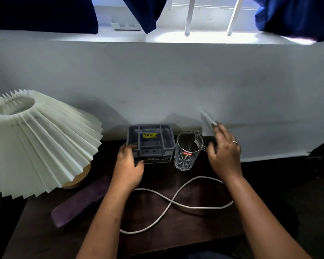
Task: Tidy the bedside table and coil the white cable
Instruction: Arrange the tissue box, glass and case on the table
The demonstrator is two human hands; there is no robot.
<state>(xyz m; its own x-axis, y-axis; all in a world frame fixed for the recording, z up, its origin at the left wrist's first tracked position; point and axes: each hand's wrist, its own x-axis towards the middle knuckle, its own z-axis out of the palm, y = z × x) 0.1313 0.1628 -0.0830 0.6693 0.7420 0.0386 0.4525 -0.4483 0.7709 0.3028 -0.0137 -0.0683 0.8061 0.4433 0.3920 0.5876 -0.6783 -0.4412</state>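
A white cable (pixel 173 201) lies in loose crossing loops on the dark bedside table (pixel 204 225), between my forearms. At the back of the table stands a grey plastic organiser box (pixel 151 141) with a yellow sticker; my left hand (pixel 128 166) grips its front left corner. Right of the box stands a clear glass mug (pixel 187 151) with a red label. My right hand (pixel 224 152) is just right of the mug and pinches a white folded paper (pixel 207 124) that sticks up against the wall.
A lamp with a pleated cream shade (pixel 37 143) and wooden base (pixel 79 176) fills the left side. A long purple case (pixel 80 200) lies diagonally in front of it. A white wall (pixel 176 81) rises directly behind the table, with dark blue curtains above.
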